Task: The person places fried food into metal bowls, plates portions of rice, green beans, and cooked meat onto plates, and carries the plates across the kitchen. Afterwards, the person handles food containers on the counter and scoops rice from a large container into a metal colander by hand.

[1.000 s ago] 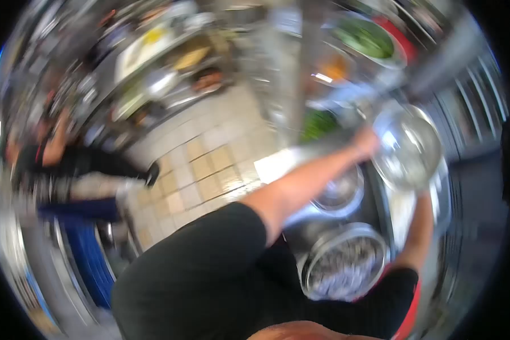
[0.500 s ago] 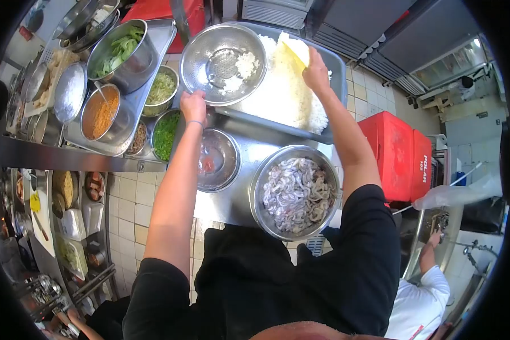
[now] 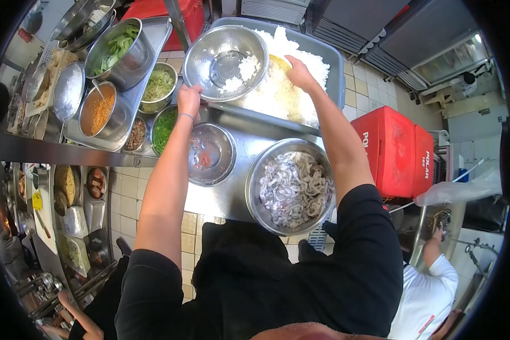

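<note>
My left hand (image 3: 189, 101) is closed on the near left rim of a metal colander (image 3: 215, 85), which holds some white rice on its right side. The colander is over the left end of a grey tub (image 3: 336, 73) full of white rice (image 3: 309, 62). In the tub, my right hand (image 3: 300, 72) grips a thin yellow scraper (image 3: 279, 62), its lower part down in the rice. Nearer my body stands a steel bowl of raw squid-like seafood strips (image 3: 292, 190). Left of it sits a metal bowl (image 3: 212, 156) with a little reddish residue.
On the left, a tray (image 3: 153, 62) carries a pot of green leaves (image 3: 119, 48) and a pot of orange bits (image 3: 101, 110). Chopped greens (image 3: 165, 127) stand beside it. A red cooler (image 3: 388, 153) is at right. One co-worker in white (image 3: 428, 300) is lower right, another person's arm (image 3: 79, 317) lower left.
My right hand has moved left and slightly down, taking the yellow scraper from a raised tilt at the tub's far side into the middle of the rice. My left hand keeps hold of the colander.
</note>
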Motion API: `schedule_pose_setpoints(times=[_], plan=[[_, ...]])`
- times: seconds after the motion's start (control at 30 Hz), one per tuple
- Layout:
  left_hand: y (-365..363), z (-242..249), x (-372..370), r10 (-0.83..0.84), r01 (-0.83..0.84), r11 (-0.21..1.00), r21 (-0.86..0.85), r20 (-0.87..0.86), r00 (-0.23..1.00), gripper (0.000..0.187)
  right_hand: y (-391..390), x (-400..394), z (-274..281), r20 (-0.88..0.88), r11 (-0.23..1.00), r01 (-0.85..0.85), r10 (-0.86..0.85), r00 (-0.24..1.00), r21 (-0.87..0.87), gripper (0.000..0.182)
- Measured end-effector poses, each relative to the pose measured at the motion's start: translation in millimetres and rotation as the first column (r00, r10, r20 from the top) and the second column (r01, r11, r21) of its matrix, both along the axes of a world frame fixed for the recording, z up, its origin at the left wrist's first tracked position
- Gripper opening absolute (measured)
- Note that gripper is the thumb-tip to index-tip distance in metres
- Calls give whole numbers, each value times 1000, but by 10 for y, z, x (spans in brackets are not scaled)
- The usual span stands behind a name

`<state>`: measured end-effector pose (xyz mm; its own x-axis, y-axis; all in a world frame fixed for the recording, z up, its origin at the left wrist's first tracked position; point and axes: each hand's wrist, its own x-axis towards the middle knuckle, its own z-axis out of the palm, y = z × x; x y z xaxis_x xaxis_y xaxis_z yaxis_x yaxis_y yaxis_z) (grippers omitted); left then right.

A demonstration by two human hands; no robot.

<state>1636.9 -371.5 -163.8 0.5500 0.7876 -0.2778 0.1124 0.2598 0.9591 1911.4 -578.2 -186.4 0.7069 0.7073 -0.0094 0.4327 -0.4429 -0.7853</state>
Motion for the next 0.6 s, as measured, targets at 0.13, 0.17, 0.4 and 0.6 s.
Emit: schedule_pose_setpoints(times=[0.13, 0.17, 0.4, 0.6], plan=[[45, -20, -11, -12, 13, 1000, 18, -67, 998, 20, 57, -43, -31, -432, 999, 47, -44, 901, -4, 45], [50, -32, -3, -26, 28, 999, 25, -98, 995, 21, 19, -47, 13, -531, 998, 68, -64, 845, -12, 42], [46, 330, -60, 9, -3, 999, 50, -125, 992, 40, -283, 117, 136, -811, 938, 344, -171, 559, 40, 29], [-142, 735, 26, 89, 145, 897, 419, -491, 867, 45, -372, 3, 934, -754, 894, 437, -219, 619, 99, 32]])
